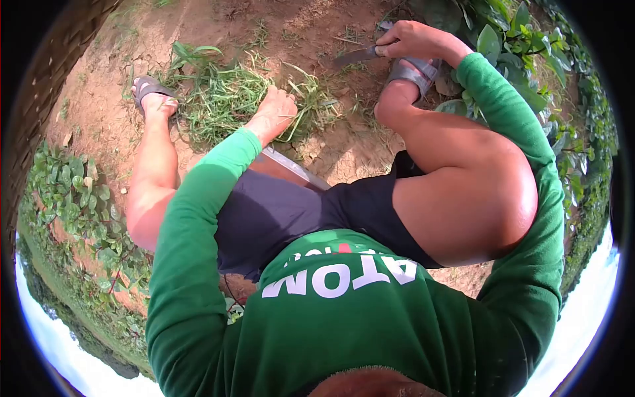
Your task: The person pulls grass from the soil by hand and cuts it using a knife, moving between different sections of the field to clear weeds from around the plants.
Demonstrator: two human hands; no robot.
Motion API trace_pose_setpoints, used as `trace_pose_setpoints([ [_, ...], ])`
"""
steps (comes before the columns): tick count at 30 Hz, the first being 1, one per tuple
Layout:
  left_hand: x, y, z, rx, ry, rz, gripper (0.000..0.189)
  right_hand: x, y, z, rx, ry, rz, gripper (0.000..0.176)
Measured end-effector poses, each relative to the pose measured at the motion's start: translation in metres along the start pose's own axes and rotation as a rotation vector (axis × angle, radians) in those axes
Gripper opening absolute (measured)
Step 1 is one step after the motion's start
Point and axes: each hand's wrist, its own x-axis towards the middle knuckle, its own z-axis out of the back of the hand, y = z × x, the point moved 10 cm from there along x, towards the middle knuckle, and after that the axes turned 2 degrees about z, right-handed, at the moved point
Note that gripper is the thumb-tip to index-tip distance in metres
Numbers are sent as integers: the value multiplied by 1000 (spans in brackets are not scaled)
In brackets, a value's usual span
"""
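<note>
My left hand [274,114] is closed low over the ground, its fingers curled around blades of grass [309,109]. Just left of it lies a heap of pulled grass [218,106], green with some paler stalks. A knife with a dark blade [357,57] is gripped in my right hand [418,41], above my right sandal [415,74]. Its blade points left, over bare soil and apart from the grass in my left hand.
Leafy green plants [512,59] crowd the right side, close to my right arm. More low plants [73,185] grow at the left. My left sandal [151,91] rests on dry brown soil [198,26]. A pale-edged seat [294,169] shows beneath me.
</note>
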Motion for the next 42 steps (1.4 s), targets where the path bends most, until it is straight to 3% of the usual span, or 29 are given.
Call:
trace_pose_setpoints([
  [1, 6, -31, 6, -96, 17, -97, 14, -4, -5, -2, 10, 2, -28, 37],
  [2, 18, -60, 2, -238, 204, -243, 14, -8, -13, -5, 20, 6, -57, 38],
  [3, 30, -83, -19, -417, 28, -290, 18, -11, -18, -8, 53, 29, -86, 38],
  [5, 42, -83, 7, -273, -483, -140, 43, -14, -25, -18, 122, 77, -143, 38],
  [6, 34, -69, 60, -80, -492, -18, 51, -16, -25, -20, 124, 64, -131, 38],
  [8, 36, -33, 13, -74, -338, 407, 55, -20, -20, -23, 128, 43, -107, 39],
  [9, 40, -20, -27, -397, -13, 501, 51, -22, -20, -26, 125, 71, -166, 39],
  [10, 41, -12, -46, -498, -45, 525, 40, -24, -20, -26, 120, 99, -223, 38],
  [11, 39, -11, -66, -547, -47, 525, 31, -26, -19, -26, 115, 125, -278, 38],
  [14, 38, -8, -56, -609, -69, 509, 18, -16, -14, -24, 137, 67, -84, 40],
  [15, 37, -8, -51, -618, -74, 499, 17, -15, -14, -25, 144, 79, -105, 40],
  [17, 38, -9, -44, -625, -41, 495, 17, -10, -13, -22, 149, 109, -140, 40],
  [21, 37, -9, -30, -643, 6, 504, 19, 30, -41, -84, 258, 187, -125, 45],
  [25, 41, 2, -21, -627, 81, 469, 20, 23, -40, -70, 257, 64, -76, 37],
  [28, 29, 0, -24, -677, 99, 486, 23, 10, -37, -69, 309, 188, -216, 36],
  [32, 35, -1, -15, -654, 142, 479, 26, 25, -55, -91, 359, 108, -50, 31],
  [33, 35, 2, -13, -638, 148, 473, 26, 20, -36, -76, 339, -12, 83, 30],
  [36, 37, 7, -19, -609, 185, 472, 26, 12, -34, -57, 294, 62, 25, 31],
  [38, 35, 4, -16, -621, 173, 465, 25, -1, -47, -52, 449, 149, -123, 35],
  [40, 33, 4, -17, -637, 141, 464, 25, 1, -44, -64, 264, 136, -212, 37],
  [42, 32, 3, -13, -610, 174, 438, 24, 18, -32, -91, 368, 82, -89, 39],
])
